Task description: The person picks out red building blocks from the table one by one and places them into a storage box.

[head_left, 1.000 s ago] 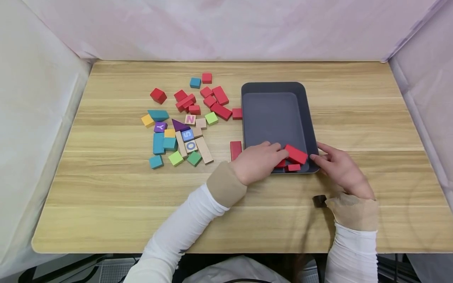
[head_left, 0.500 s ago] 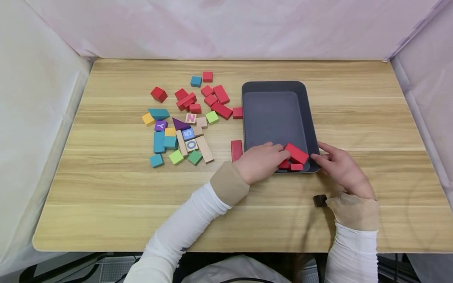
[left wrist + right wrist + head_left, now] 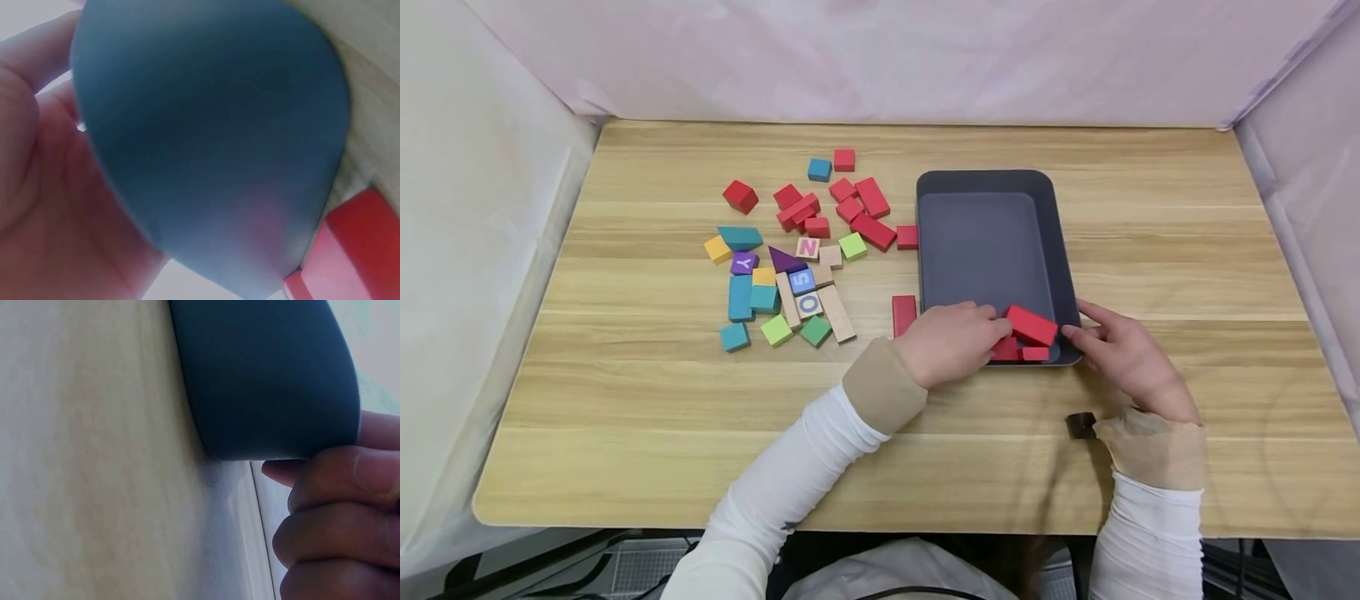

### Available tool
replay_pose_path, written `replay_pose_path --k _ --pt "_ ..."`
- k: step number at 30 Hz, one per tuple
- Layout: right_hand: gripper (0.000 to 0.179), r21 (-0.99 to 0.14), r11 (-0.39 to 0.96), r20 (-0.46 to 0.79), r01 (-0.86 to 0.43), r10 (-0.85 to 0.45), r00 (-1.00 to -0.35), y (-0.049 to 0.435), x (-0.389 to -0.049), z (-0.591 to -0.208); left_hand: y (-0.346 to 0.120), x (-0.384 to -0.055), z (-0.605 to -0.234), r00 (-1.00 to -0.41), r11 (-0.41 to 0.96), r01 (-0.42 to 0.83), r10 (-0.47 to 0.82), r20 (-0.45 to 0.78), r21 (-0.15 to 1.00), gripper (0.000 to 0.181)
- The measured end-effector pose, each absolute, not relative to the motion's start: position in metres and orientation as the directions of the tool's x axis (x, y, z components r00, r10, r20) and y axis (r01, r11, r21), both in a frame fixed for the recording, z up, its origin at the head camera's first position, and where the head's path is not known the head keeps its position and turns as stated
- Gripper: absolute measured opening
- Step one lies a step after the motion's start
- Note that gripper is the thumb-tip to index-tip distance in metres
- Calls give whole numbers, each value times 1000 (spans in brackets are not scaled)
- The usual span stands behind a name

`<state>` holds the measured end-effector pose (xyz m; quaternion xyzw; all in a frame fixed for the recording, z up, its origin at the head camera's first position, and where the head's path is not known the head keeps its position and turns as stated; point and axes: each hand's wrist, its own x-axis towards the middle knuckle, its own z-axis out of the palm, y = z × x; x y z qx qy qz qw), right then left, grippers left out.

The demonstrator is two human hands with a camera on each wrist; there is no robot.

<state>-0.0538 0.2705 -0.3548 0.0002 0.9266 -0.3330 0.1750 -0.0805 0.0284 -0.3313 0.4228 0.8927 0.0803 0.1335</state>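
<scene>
We see blocks (image 3: 764, 297) on the table (image 3: 700, 450). The left hand (image 3: 953, 342) crosses the tray (image 3: 981, 242)'s near rim, fingertips beside red blocks (image 3: 1032, 325) inside; we cannot tell whether it pinches one. The right hand (image 3: 1131, 367) pinches the tray's near right corner.

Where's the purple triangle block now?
In the head view, the purple triangle block is left of the dark tray, between the pink-letter block to its upper right and a yellow block to its lower left.

Dark grey tray (image 3: 985, 250), plain red blocks (image 3: 1032, 326), pale wood-grained tabletop (image 3: 625, 400), white sleeves (image 3: 797, 462)
</scene>
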Motion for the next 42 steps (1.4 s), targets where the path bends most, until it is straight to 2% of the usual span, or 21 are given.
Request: replay_pose_path --k 5,10,17,24,31,34,42 --pt "60 -625 771 -333 120 -124 -935 271 -52 -354 28 -80 -328 -602 637 728 771 -208 254 30" --pt "58 -632 767 -318 111 -126 -940 271 -53 -355 16 -89 -318 -598 637 695 770 -222 334 32" --pt "58 -637 759 -326 131 -112 -939 270 -55 -355 -21 -109 -296 -722 737 567 660 -207 369 41" --pt "59 -648 753 -325 114 -138 -936 270 -53 -355 -44 -119 -289 -771 785 437 578 -267 439 50" --pt "59 -652 750 -311 109 -134 -941 269 -54 -355 -58 -127 -285 -845 850 337 463 -267 406 69" --pt "60 -631 769 -317 103 -135 -939 270 -53 -355 -60 -128 -287 -841 848 319 459 -286 422 66" --pt "59 -627 772 -319 101 -136 -938 273 -52 -356 -60 -129 -298 -838 860 276 434 -330 430 35"
